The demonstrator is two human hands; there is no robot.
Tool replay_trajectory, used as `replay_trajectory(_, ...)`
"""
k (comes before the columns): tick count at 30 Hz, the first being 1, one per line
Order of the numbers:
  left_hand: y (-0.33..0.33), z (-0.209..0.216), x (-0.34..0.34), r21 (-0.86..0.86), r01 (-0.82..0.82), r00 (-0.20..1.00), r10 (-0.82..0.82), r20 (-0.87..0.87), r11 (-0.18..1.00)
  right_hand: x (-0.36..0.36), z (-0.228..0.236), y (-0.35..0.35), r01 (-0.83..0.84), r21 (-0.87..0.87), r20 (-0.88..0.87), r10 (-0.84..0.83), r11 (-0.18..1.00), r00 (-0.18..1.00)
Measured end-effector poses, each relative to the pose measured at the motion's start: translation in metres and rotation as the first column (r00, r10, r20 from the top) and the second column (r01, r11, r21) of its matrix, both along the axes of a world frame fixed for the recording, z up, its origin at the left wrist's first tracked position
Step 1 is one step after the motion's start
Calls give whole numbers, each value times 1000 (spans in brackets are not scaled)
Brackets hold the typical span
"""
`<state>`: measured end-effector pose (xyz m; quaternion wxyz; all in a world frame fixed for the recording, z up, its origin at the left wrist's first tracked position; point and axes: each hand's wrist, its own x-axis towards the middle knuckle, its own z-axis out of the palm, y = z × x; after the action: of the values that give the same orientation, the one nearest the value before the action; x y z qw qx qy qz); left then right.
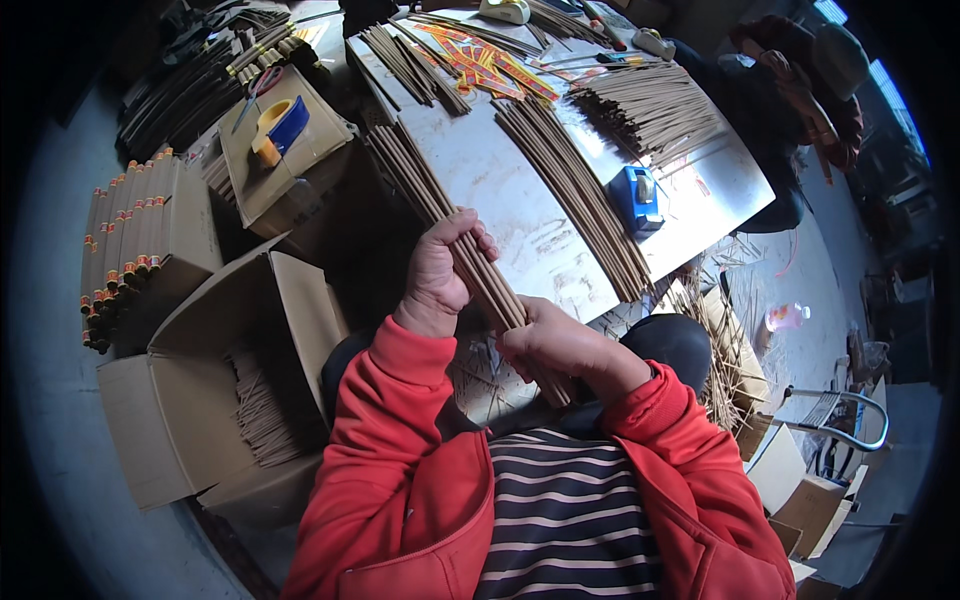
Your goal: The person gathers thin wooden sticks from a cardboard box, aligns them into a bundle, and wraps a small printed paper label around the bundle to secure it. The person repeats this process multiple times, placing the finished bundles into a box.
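A bundle of long brown incense sticks (415,178) slants across in front of me, its far end above the white table (548,255) and its near end over my lap. Around its middle my left hand (440,270) is closed, thumb on top. Lower down, near the close end, my right hand (560,340) grips the same bundle. Another row of brown incense sticks (575,200) lies lengthwise on the table to the right. Beside that row stands a blue tape dispenser (637,200).
Left of me, an open cardboard box (190,400) holds thin sticks (262,405). Wrapped bundles (130,235) are stacked beyond it, near a box (240,175) carrying a yellow-blue tape dispenser (278,128). Red-yellow labels (485,65) lie on the table. Another person (790,100) is at far right.
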<state>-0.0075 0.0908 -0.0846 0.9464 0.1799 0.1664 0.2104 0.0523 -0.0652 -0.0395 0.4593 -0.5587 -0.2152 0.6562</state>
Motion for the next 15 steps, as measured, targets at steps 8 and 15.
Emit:
replay_trajectory(8,4,3,-4,-82,75,956,-48,289,994,3,-8,-8,-38,20,-346,43,999,937)
replay_trajectory(15,5,3,-2,-11,-34,999,34,-13,999,-3,-6,-2,-6,-28,-222,0,1000,975)
